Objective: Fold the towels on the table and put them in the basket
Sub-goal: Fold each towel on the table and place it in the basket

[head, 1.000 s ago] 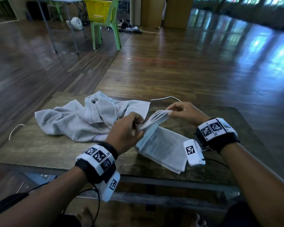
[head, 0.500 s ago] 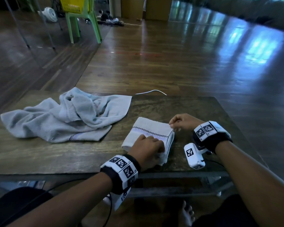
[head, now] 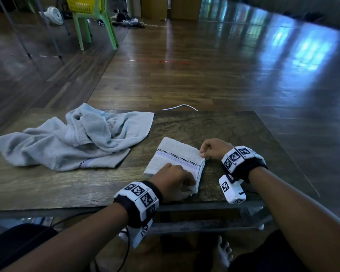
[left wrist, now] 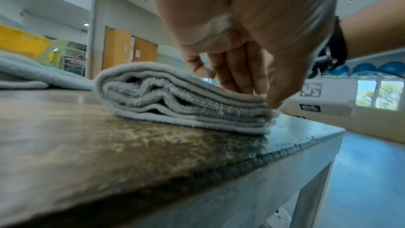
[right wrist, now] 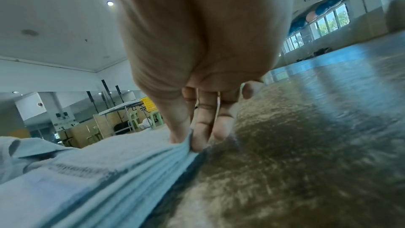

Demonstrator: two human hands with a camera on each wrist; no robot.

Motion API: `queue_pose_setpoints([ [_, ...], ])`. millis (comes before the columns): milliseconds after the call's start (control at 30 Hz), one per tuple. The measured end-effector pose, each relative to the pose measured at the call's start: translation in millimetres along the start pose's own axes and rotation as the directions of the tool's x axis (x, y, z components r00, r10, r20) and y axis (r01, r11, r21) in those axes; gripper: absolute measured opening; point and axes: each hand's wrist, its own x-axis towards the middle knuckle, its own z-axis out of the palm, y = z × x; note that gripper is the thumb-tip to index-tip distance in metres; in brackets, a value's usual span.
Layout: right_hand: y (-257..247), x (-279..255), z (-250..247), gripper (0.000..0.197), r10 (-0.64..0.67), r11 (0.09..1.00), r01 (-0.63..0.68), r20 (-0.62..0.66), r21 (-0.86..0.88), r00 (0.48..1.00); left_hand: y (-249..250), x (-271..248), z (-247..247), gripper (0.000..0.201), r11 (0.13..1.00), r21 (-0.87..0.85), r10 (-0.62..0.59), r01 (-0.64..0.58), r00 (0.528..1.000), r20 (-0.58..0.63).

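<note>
A folded pale grey towel (head: pixel 177 156) with a checked stripe lies flat near the front edge of the wooden table (head: pixel 234 130). My left hand (head: pixel 173 181) pinches its near right corner; the left wrist view shows the thumb and fingers (left wrist: pixel 247 82) squeezing the stacked layers of that towel (left wrist: pixel 175 96). My right hand (head: pixel 214 149) pinches the far right corner, where thumb and fingers (right wrist: pixel 201 136) hold the edge of the towel (right wrist: pixel 87 171). A second, crumpled grey towel (head: pixel 71 138) lies on the table's left half. A yellow basket (head: pixel 82 4) sits on a green chair far behind.
A green plastic chair (head: pixel 94 30) stands on the wooden floor beyond the table's far left. A white cable (head: pixel 179 107) hangs off the table's far edge. A small white fan (head: pixel 54 14) sits on the floor by the chair. My bare foot (head: pixel 223 254) shows under the table.
One second ago both hands held the half-folded towel up in the air. Since then they brought it down and laid it flat as a small folded square near the front edge.
</note>
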Motion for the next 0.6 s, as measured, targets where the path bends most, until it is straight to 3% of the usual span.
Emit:
queue_pose_setpoints([
  [100, -8.4, -6.7, -3.4, 0.009, -0.021, 0.993, 0.015, -0.043, -0.119, 0.999, -10.8, -0.8, -12.4, 0.021, 0.995, -0.1, -0.031, 0.028, 0.999, -0.029],
  [200, -29.8, -25.8, -8.1, 0.009, -0.118, 0.97, 0.098, -0.077, -0.222, 0.99, -38.0, 7.1, -26.3, 0.022, 0.991, -0.034, -0.133, 0.13, 0.98, -0.151],
  [267, -49.0, -47.7, -5.0, 0.018, -0.223, 0.934, 0.222, 0.032, -0.279, 0.974, -55.2, 11.8, -34.7, 0.031, 0.974, 0.064, -0.202, 0.216, 0.964, -0.175],
  [333, -62.9, -72.8, 7.2, 0.026, -0.291, 0.881, 0.351, 0.221, -0.317, 0.931, -65.9, 14.9, -39.1, 0.041, 0.958, 0.156, -0.229, 0.24, 0.97, -0.082],
  [400, -65.9, -93.8, 24.0, 0.032, -0.325, 0.815, 0.445, 0.345, -0.37, 0.881, -71.2, 17.6, -37.8, 0.046, 0.951, 0.246, -0.201, 0.186, 0.979, 0.04],
  [500, -58.9, -110.6, 34.2, 0.037, -0.312, 0.715, 0.476, 0.375, -0.512, 0.873, -73.8, 18.6, -31.9, 0.046, 0.936, 0.32, -0.199, 0.145, 0.969, 0.143],
  [600, -47.2, -114.7, 22.9, 0.036, -0.27, 0.661, 0.439, 0.352, -0.609, 0.896, -70.4, 15.1, -36.9, 0.046, 0.908, 0.389, -0.223, 0.153, 0.965, 0.141],
])
